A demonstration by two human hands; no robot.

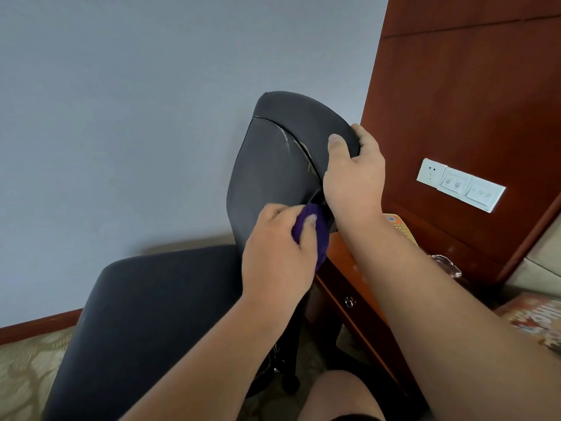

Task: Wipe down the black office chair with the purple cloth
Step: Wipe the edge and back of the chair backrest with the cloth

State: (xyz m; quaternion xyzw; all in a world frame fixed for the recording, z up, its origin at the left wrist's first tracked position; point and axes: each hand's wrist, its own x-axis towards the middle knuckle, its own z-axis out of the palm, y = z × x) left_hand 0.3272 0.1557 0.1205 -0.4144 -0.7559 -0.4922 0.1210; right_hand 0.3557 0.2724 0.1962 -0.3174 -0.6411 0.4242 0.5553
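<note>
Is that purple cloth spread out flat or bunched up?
Bunched up. The cloth shows only as a small wad gripped in the left hand, pressed against the chair back.

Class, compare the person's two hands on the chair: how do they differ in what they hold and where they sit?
The left hand holds the bunched cloth; the right hand grips the backrest bare. The left hand is low on the backrest; the right hand is higher, near its top. Both keep a curled grip at the same side of the backrest.
</note>
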